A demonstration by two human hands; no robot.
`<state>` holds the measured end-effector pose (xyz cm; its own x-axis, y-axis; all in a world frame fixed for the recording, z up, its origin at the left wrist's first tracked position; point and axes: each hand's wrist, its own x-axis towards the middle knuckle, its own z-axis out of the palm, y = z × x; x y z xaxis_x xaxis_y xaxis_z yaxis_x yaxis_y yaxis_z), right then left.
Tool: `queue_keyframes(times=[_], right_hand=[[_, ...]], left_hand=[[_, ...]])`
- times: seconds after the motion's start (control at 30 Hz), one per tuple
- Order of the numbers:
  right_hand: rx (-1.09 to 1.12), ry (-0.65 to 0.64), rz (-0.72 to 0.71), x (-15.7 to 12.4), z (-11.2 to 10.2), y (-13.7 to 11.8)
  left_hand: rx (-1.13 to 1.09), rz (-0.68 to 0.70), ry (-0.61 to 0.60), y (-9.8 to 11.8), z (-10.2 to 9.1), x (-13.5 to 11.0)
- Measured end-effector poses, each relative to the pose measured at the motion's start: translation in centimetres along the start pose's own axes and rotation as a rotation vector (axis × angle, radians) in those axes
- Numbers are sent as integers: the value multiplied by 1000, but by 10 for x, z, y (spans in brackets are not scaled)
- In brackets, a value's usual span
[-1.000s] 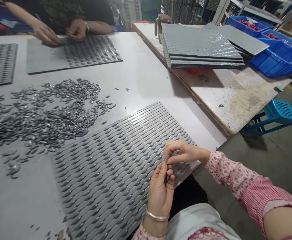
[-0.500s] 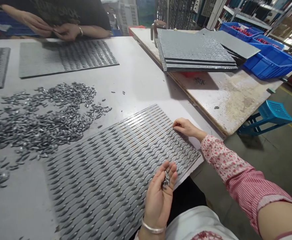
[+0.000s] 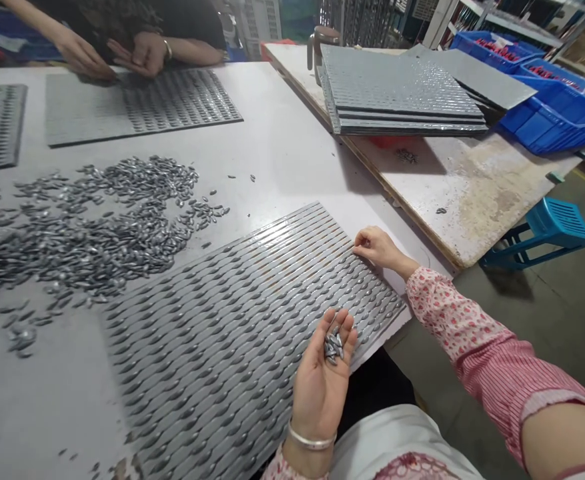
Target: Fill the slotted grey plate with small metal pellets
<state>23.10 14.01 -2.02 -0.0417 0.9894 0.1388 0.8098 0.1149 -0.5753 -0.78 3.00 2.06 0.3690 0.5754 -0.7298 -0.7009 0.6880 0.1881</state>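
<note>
My left hand [image 3: 325, 373] is palm up and cupped around several small, shiny grey spindle-shaped pieces [image 3: 333, 345]. It hovers over the near right part of a grey grooved board [image 3: 212, 333]. Rows of the same spindle-shaped pieces lie in the grooves over most of that board, while the grooves at its far right corner are bare. At the right edge of the board, the fingertips of my right hand [image 3: 376, 248] are pinched together at a groove. Whatever sits between them is too small or hidden to make out.
A large loose pile of spindle-shaped pieces [image 3: 122, 233] spreads to the left. Across the table, a co-worker's hands [image 3: 145, 53] are over another grooved board [image 3: 82, 127]. Stacked boards [image 3: 402, 87], blue bins [image 3: 542, 127] and a blue stool [image 3: 557, 223] are at the right.
My left palm has opened out, so the pieces in it show more. My right hand stays pinched at the board's edge. The co-worker's hands have moved apart.
</note>
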Motion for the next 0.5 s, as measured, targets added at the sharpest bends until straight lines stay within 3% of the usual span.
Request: queue_keyframes(times=[0.07,0.17,0.23,0.33,0.5], right_hand=[[134,-68,-84,-10,-3,-18],[344,-375,-345,-28,-6,-57],[320,-505,-496,-37,-5,-80],[255,-534,-558,-43,3,-97],[260,-495,-553,-39,10,-96]], left_hand=[[-18,2,-8,1,1,-1],[-51,32,-42,2,2,0],[-83,75,-97,2,1,1],[-102,115,-129,3,-2,2],[-27,149,-92,4,-6,0]])
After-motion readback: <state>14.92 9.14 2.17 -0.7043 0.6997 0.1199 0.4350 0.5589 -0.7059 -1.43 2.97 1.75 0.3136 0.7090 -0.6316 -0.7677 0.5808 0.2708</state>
